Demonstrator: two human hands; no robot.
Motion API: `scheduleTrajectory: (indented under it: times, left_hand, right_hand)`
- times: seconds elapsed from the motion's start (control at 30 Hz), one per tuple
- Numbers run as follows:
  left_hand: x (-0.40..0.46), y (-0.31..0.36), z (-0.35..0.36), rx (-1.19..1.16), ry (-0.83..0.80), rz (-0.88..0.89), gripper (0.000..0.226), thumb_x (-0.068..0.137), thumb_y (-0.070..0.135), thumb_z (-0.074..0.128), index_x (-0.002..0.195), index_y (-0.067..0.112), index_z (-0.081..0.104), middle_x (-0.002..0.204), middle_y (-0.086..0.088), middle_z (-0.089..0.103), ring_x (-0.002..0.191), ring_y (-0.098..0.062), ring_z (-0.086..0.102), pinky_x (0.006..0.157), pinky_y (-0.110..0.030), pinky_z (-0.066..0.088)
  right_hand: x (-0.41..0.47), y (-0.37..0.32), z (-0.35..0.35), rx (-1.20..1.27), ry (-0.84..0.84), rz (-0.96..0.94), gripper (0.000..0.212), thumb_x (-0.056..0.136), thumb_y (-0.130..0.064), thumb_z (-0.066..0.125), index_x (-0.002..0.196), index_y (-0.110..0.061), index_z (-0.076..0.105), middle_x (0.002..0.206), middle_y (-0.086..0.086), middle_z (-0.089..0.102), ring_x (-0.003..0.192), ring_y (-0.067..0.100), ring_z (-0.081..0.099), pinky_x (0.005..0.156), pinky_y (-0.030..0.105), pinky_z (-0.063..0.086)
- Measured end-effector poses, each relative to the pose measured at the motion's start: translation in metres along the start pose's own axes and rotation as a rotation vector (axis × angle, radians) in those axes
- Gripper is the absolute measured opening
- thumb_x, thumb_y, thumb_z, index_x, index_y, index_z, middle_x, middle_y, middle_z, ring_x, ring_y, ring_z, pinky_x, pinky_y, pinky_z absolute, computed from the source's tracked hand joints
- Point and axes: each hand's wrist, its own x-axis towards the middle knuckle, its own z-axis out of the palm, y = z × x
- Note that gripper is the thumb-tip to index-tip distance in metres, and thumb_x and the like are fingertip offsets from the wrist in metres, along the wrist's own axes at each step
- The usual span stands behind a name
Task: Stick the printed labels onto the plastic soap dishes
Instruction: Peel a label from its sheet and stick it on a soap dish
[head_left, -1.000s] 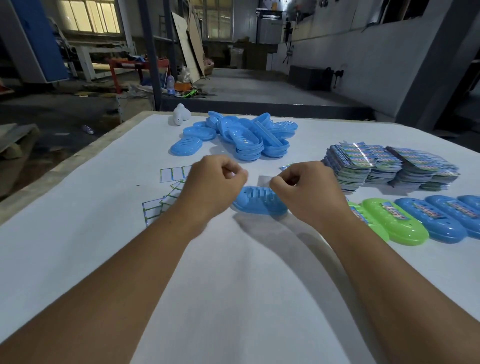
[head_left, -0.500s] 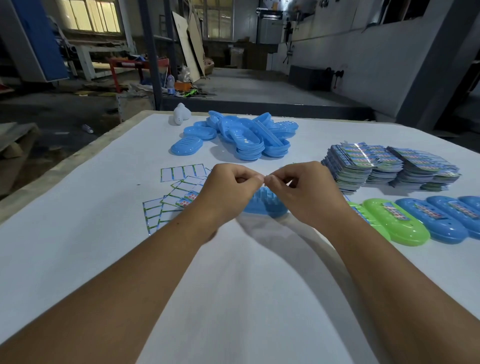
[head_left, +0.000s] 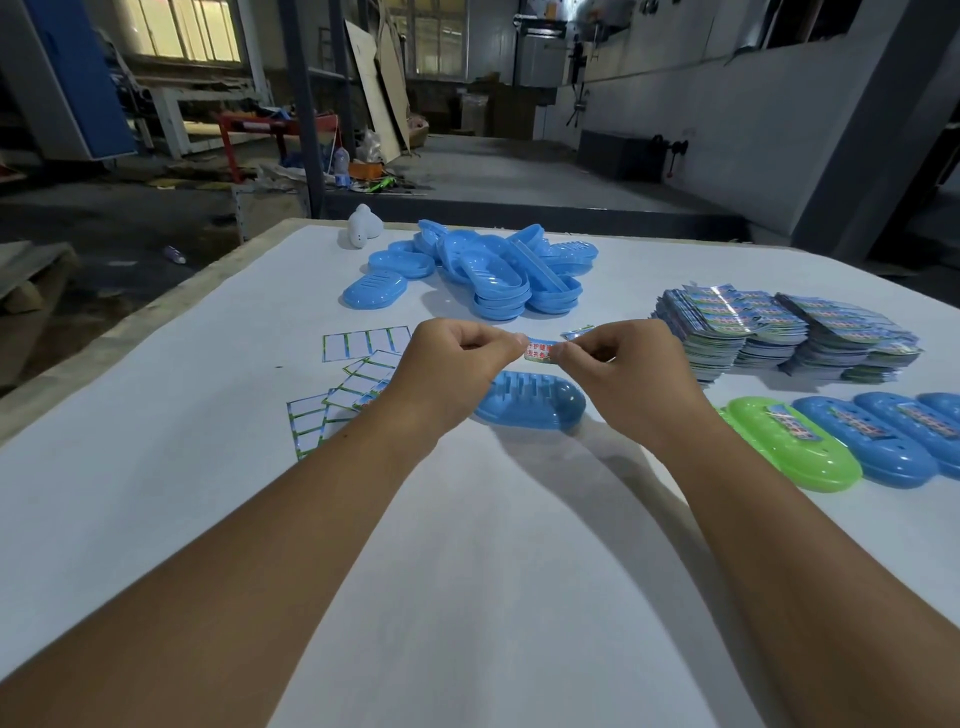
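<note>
Pinching a small printed label (head_left: 540, 351) by its two ends, the left hand (head_left: 457, 371) and the right hand (head_left: 626, 371) hold it stretched flat between them, raised off the white table (head_left: 156, 499). On each hand the thumb and forefinger are closed on the label's edge and the other fingers are curled in toward the palm. Red characters show on the strip; they are too small to read.

Directly below the label lies a blue soap dish (head_left: 530, 402), ribbed side up, resting on the table and not touched by either hand. Left of this dish, partly hidden behind the left wrist, spent backing sheets (head_left: 358, 371) with green-edged blank cells are scattered flat. Beyond the dish, toward the far edge of the table, a heap of blue dishes (head_left: 488, 273) is piled loosely, with a small white object (head_left: 362, 228) just beyond the heap's left end. Right of the dish and farther back, stacks of label sheets (head_left: 779, 338) stand side by side. Right of the dish and nearer, a green labelled dish (head_left: 789, 449) lies in a row with labelled blue dishes (head_left: 893, 439), each touching or overlapping its neighbour, stickers facing up.
</note>
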Motion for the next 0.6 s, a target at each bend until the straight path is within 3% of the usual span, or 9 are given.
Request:
scheduleTrajectory:
  times: [0.13, 0.27, 0.37, 0.47, 0.6]
  left_hand:
    - [0.004, -0.006, -0.001, 0.062, 0.038, 0.001, 0.017, 0.081, 0.043, 0.078, 0.077, 0.026, 0.077, 0.075, 0.012, 0.075, 0.072, -0.005, 0.069, 0.069, -0.024, 0.055]
    - [0.007, -0.013, 0.0, 0.142, 0.045, 0.027, 0.014, 0.08, 0.034, 0.079, 0.071, 0.024, 0.076, 0.068, 0.011, 0.073, 0.071, -0.01, 0.071, 0.071, -0.03, 0.057]
    - [0.009, -0.017, 0.002, 0.246, 0.041, 0.051, 0.016, 0.08, 0.03, 0.075, 0.067, 0.022, 0.075, 0.059, 0.013, 0.069, 0.056, -0.002, 0.06, 0.058, -0.02, 0.048]
    - [0.01, -0.021, 0.003, 0.328, 0.042, 0.074, 0.018, 0.08, 0.029, 0.072, 0.065, 0.02, 0.074, 0.054, 0.012, 0.065, 0.049, 0.0, 0.052, 0.046, -0.011, 0.039]
    - [0.01, -0.023, 0.004, 0.36, 0.043, 0.099, 0.018, 0.08, 0.03, 0.075, 0.067, 0.017, 0.075, 0.055, 0.013, 0.065, 0.051, 0.001, 0.054, 0.049, -0.01, 0.039]
  right_hand:
    - [0.001, 0.001, -0.001, 0.085, -0.035, 0.053, 0.031, 0.083, -0.034, 0.07, 0.068, -0.007, 0.071, 0.045, -0.008, 0.041, 0.045, 0.009, 0.031, 0.048, 0.024, 0.03]
    - [-0.002, 0.003, 0.002, 0.031, -0.101, 0.024, 0.038, 0.083, -0.034, 0.071, 0.055, -0.011, 0.063, 0.044, -0.008, 0.033, 0.044, 0.009, 0.026, 0.041, 0.02, 0.024]
    - [-0.001, 0.006, 0.005, -0.051, -0.094, 0.023, 0.036, 0.085, -0.036, 0.071, 0.066, -0.005, 0.069, 0.048, 0.001, 0.041, 0.043, 0.012, 0.03, 0.04, 0.023, 0.027]
    - [0.0, 0.006, 0.008, -0.14, -0.086, 0.018, 0.033, 0.083, -0.039, 0.073, 0.067, -0.011, 0.074, 0.052, 0.006, 0.058, 0.043, 0.012, 0.038, 0.046, 0.026, 0.035]
    - [-0.001, 0.005, 0.009, -0.207, -0.074, 0.02, 0.028, 0.081, -0.04, 0.074, 0.064, -0.018, 0.074, 0.058, 0.001, 0.067, 0.054, 0.016, 0.057, 0.052, 0.03, 0.044]
